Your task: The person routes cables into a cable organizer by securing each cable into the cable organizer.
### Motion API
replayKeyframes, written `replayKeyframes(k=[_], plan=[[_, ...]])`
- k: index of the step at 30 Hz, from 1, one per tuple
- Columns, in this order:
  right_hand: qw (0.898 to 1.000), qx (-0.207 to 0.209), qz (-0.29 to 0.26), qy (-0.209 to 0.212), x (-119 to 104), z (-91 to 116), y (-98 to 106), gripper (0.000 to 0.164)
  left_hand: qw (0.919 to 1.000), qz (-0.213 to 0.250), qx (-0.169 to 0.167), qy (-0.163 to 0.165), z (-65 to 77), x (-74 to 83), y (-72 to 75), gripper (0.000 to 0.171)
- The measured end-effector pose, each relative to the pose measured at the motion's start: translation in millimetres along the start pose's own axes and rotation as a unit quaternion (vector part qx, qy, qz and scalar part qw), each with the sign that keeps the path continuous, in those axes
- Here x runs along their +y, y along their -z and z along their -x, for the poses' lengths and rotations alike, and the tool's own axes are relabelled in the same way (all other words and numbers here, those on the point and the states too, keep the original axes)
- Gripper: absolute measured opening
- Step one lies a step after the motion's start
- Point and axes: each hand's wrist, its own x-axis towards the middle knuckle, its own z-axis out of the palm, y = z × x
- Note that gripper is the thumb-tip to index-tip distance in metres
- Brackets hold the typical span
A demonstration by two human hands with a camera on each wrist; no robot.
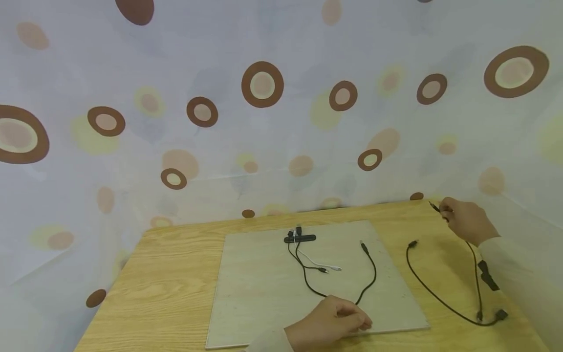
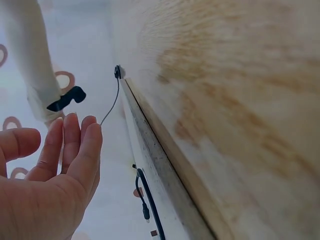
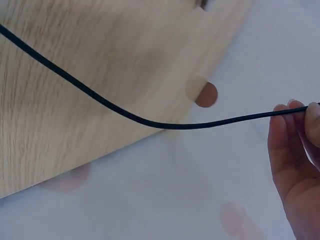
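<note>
Over the front edge of the pale board [image 1: 255,288] is my left hand [image 1: 330,322], its fingers relaxed with nothing between them. A black cable [image 1: 368,286] on the board runs back from beside it. At the table's far right corner my right hand [image 1: 467,221] pinches another black cable [image 3: 185,126] near its plug [image 1: 434,207]. The rest of this cable hangs down to the tabletop. One more black cable [image 1: 433,293] lies curved on the table below the right hand. Where the two cables meet at the front right, I cannot tell whether they join.
A black cable holder strip [image 1: 311,238] sits at the back of the board, with black and white cables through it. The white cable [image 1: 316,264] and a short black plug [image 1: 323,270] lie on the board. A patterned cloth [image 1: 281,146] hangs behind the wooden table [image 1: 149,278].
</note>
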Motion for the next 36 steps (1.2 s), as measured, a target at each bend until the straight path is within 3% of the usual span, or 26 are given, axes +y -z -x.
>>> replayKeyframes(k=[7,10,21,28,36], plan=[[0.996,0.088,0.005,0.008,-4,2,28,0.006,1.0,0.0,0.005,-0.005,0.3,-2.2,4.3,0.029],[0.994,0.107,-0.016,-0.004,-6,2,37,0.006,0.9999,0.0,0.011,0.002,0.0,-3.2,4.9,0.029],[0.988,0.095,-0.101,-0.064,-9,4,61,0.017,0.9996,0.015,0.013,0.022,3.2,-6.4,4.6,0.027],[0.969,0.086,-0.202,-0.112,-15,4,57,0.025,0.9999,0.009,0.009,0.011,1.1,-1.3,8.6,0.029],[0.946,0.059,-0.292,-0.128,-34,3,46,0.027,0.9997,0.02,0.012,0.001,-0.1,5.1,7.8,0.029]])
